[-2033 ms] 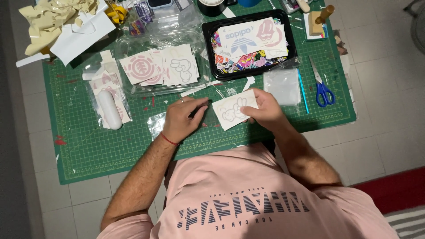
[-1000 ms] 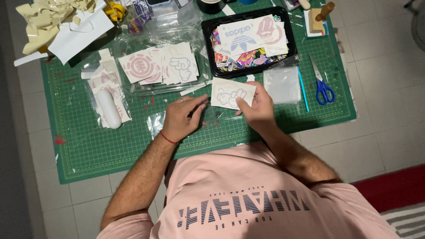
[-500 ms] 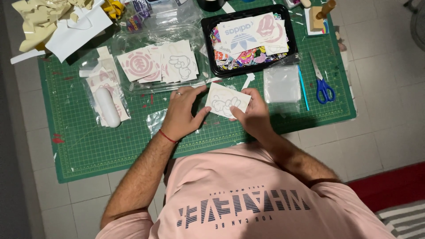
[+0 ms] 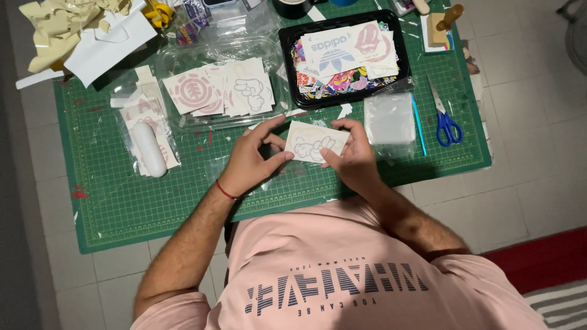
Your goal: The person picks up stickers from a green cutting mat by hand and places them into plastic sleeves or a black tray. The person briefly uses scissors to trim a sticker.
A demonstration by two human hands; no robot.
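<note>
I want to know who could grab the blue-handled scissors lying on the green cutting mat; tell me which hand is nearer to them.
Right. The right hand holds the white sticker sheet just left of the blue-handled scissors, beyond a clear bag stack. The left hand grips the sheet's far side, farther away.

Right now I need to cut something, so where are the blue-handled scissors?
In the head view, the scissors lie on the green cutting mat toward its right edge, beside the stack of clear sleeves and beyond the right hand.
</note>
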